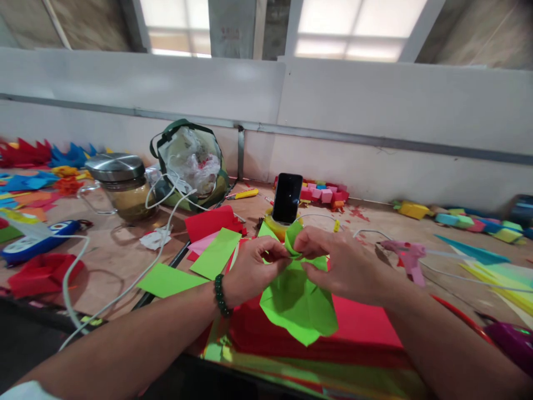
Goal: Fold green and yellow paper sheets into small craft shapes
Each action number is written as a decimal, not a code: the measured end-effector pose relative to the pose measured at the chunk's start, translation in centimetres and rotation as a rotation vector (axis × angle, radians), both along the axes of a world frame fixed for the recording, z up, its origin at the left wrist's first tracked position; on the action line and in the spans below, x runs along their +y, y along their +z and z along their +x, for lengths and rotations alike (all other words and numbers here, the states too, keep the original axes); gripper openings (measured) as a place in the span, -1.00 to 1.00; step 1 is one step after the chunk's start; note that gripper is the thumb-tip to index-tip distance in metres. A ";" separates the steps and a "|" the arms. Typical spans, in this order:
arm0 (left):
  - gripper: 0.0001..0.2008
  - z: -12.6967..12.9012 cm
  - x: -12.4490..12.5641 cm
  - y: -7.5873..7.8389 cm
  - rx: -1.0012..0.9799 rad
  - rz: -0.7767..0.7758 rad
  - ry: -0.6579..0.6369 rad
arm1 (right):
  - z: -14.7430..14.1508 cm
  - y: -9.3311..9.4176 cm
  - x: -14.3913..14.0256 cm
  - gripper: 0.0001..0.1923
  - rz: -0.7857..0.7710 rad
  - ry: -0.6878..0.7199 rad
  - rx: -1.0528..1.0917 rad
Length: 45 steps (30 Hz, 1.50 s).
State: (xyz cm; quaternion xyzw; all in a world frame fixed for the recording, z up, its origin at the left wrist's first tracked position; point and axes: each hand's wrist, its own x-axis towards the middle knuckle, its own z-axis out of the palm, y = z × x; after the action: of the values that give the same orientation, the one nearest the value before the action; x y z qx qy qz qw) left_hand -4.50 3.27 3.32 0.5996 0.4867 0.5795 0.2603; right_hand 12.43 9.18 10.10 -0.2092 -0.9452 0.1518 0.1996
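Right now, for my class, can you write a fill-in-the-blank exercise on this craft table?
1. Both hands, left hand and right hand, pinch a folded ____ paper.
2. The phone stands upright with its screen ____.
3. The jar has a ____ lid.
4. The left wrist wears a dark green ____.

Missing words: green; dark; metal; bracelet

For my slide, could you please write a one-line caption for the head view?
Both hands, left and right, pinch a folded green paper above a red paper stack.
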 end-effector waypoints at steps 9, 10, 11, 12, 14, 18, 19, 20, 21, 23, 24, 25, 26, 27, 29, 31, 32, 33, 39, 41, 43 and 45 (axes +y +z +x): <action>-0.37 -0.1 0.1 -0.1 -0.197 -0.164 -0.141 | -0.3 -0.3 -0.2 -0.85 0.127 -0.102 0.028; -0.27 -0.1 0.2 0.1 -0.261 -0.238 -0.241 | -0.2 -0.2 -0.2 -0.85 0.143 -0.094 0.042; -0.27 -0.1 0.3 0.2 -0.326 -0.311 -0.362 | -0.2 -0.1 -0.3 -0.86 0.159 -0.081 0.053; -0.35 -0.1 0.4 0.3 -0.383 -0.373 -0.477 | -0.1 0.0 -0.3 -0.86 0.173 -0.067 0.061; -0.54 -0.2 0.5 0.3 -0.465 -0.433 -0.612 | -0.1 0.0 -0.4 -0.85 0.185 -0.041 0.077; -0.65 -0.2 0.6 -0.1 -0.562 -0.388 -0.539 | -0.3 -0.2 -0.3 -0.85 0.180 -0.045 0.107; -0.66 -0.2 0.6 -0.2 -0.574 -0.373 -0.508 | -0.4 -0.2 -0.3 -0.85 0.190 -0.053 0.112; -0.68 -0.2 0.7 -0.3 -0.579 -0.366 -0.479 | -0.5 -0.3 -0.3 -0.86 0.201 -0.059 0.115; -0.70 -0.1 0.7 -0.3 -0.582 -0.363 -0.451 | -0.6 -0.3 -0.3 -0.86 0.213 -0.065 0.117; -0.73 0.0 0.6 -0.3 -0.575 -0.360 -0.399 | -0.7 -0.4 -0.3 -0.86 0.241 -0.078 0.120; -0.74 0.0 0.6 -0.3 -0.572 -0.354 -0.375 | -0.8 -0.4 -0.3 -0.86 0.260 -0.086 0.119; -0.74 0.1 0.5 -0.3 -0.569 -0.346 -0.352 | -0.8 -0.5 -0.4 -0.86 0.281 -0.094 0.118; -0.74 0.2 0.4 -0.2 -0.567 -0.334 -0.329 | -0.9 -0.6 -0.3 -0.86 0.305 -0.098 0.120; -0.74 0.3 0.4 -0.1 -0.566 -0.318 -0.301 | -0.9 -0.7 -0.3 -0.86 0.327 -0.100 0.124; -0.76 0.4 0.3 0.0 -0.562 -0.294 -0.253 | -0.9 -1.0 -0.2 -0.85 0.353 -0.097 0.131; -0.76 0.4 0.3 0.1 -0.557 -0.295 -0.245 | -0.8 -1.2 0.0 -0.83 0.357 -0.080 0.134; -0.75 0.4 0.3 0.2 -0.556 -0.300 -0.249 | -0.7 -1.3 0.0 -0.82 0.355 -0.070 0.131; -0.74 0.4 0.3 0.2 -0.558 -0.307 -0.251 | -0.7 -1.4 0.1 -0.81 0.351 -0.065 0.128; -0.69 0.4 0.3 0.2 -0.524 -0.299 -0.175 | -1.0 -1.2 -0.3 -0.81 0.370 -0.119 0.127; -0.69 0.4 0.4 0.1 -0.450 -0.238 -0.127 | -1.3 -1.2 -0.5 -0.82 0.381 -0.138 0.136; -0.71 0.3 0.4 0.0 -0.358 -0.162 -0.081 | -1.4 -1.3 -0.6 -0.83 0.384 -0.141 0.141; -0.73 0.2 0.4 0.0 -0.299 -0.118 -0.067 | -1.5 -1.5 -0.6 -0.84 0.392 -0.142 0.146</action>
State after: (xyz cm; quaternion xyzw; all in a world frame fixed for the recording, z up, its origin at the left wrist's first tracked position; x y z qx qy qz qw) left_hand -4.25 3.66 3.27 0.5063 0.4557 0.6236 0.3837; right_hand 10.97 8.62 8.57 -0.2211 -0.9224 -0.0348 0.3148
